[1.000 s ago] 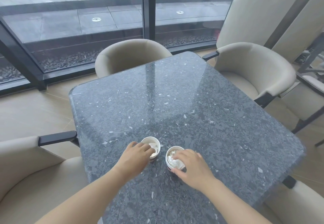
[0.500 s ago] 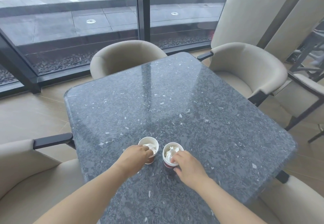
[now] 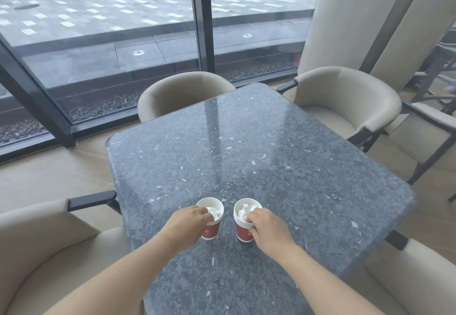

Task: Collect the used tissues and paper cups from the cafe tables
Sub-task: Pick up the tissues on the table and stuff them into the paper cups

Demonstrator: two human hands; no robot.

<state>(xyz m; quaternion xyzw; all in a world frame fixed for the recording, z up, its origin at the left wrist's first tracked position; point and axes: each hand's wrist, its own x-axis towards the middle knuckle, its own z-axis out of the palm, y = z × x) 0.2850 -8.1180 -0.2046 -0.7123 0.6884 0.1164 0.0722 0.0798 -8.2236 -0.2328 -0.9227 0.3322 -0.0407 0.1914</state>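
While both cup stacks stand on the table (image 3: 283,156), the left hand (image 3: 185,225) grips the 9 o'clock cup stack (image 3: 210,218) and the right hand (image 3: 267,228) grips the 3 o'clock cup stack (image 3: 244,223).

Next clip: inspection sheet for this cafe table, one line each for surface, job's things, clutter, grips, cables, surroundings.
Surface: dark speckled stone table, glossy, bare beyond the cups.
Job's things: left cup stack and right cup stack, red paper cups, upright, apart, crumpled tissue inside each.
Clutter: nothing seen.
Grips: left hand closed on the left cup stack's rim; right hand closed on the right cup stack's rim.
Cables: nothing seen.
Surroundings: beige armchairs around the table, glass wall behind, paved terrace outside.
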